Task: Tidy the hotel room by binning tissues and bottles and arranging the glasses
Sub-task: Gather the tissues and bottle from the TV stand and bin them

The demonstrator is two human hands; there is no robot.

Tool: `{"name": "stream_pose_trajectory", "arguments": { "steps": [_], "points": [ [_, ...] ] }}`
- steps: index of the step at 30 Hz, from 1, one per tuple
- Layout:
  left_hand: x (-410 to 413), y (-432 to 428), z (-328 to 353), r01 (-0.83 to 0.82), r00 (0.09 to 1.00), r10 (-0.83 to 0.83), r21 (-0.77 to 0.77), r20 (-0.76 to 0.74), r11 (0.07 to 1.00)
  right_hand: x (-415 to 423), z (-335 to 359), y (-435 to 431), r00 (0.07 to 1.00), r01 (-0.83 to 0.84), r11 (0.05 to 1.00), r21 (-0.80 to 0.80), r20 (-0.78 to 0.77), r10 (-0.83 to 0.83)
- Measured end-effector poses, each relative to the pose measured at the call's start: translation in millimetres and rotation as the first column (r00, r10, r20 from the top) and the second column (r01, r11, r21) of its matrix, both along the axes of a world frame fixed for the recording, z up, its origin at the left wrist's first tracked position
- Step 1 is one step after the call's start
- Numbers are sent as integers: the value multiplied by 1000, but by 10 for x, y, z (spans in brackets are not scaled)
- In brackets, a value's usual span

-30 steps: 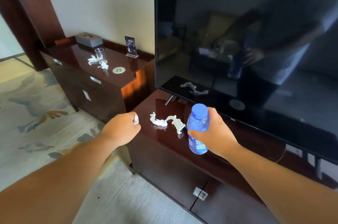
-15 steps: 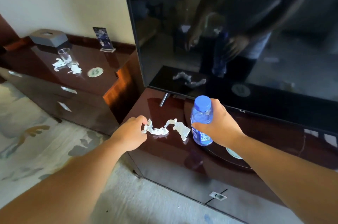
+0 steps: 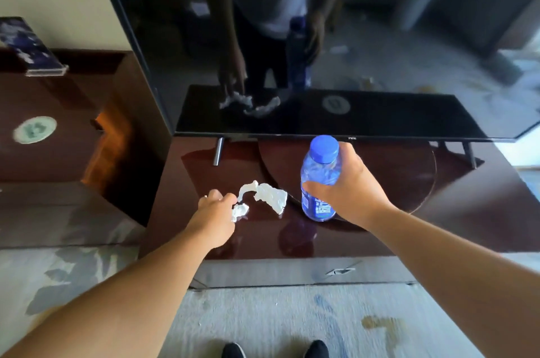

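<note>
Left hand [image 3: 217, 211] pinched the near end of the crumpled white paper tissue [image 3: 270, 196] on the glossy dark wooden counter [image 3: 467, 199]; right hand [image 3: 347, 191] gripped the clear blue plastic bottle [image 3: 320, 179] just beside it; I judged the tissue light, soft, tearable; better gathered whole.

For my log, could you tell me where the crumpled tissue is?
The crumpled tissue lies on the TV cabinet, centre of the head view, between the left hand and the water bottle.

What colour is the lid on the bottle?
Blue. The cap tops the bottle held in the right hand, seen in the head view.
</note>
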State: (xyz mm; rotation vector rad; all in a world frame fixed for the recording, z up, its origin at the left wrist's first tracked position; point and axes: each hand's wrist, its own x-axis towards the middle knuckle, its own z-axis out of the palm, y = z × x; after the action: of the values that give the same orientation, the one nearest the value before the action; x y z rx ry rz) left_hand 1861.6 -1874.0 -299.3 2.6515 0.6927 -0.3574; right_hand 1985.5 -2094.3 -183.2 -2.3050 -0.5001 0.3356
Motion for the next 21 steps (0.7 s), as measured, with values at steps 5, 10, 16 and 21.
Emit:
{"name": "stream_pose_trajectory", "arguments": {
  "steps": [5, 10, 16, 21],
  "points": [
    [0, 6, -239, 32, 999, -31, 45, -33, 998, -31, -46, 26, 999, 32, 999, 12, -21, -32],
    [18, 2, -339, 55, 998, -52, 100, -35, 994, -17, -110, 27, 999, 39, 999, 8, -10, -39],
    [158, 29, -174, 73, 996, -74, 24, 41, 997, 47, -147, 5, 998, 56, 998, 10, -16, -56],
    [405, 24, -11, 118, 962, -115, 0, 248, 993, 85, -160, 41, 998, 66, 998, 14, -17, -66]
  ]
}}
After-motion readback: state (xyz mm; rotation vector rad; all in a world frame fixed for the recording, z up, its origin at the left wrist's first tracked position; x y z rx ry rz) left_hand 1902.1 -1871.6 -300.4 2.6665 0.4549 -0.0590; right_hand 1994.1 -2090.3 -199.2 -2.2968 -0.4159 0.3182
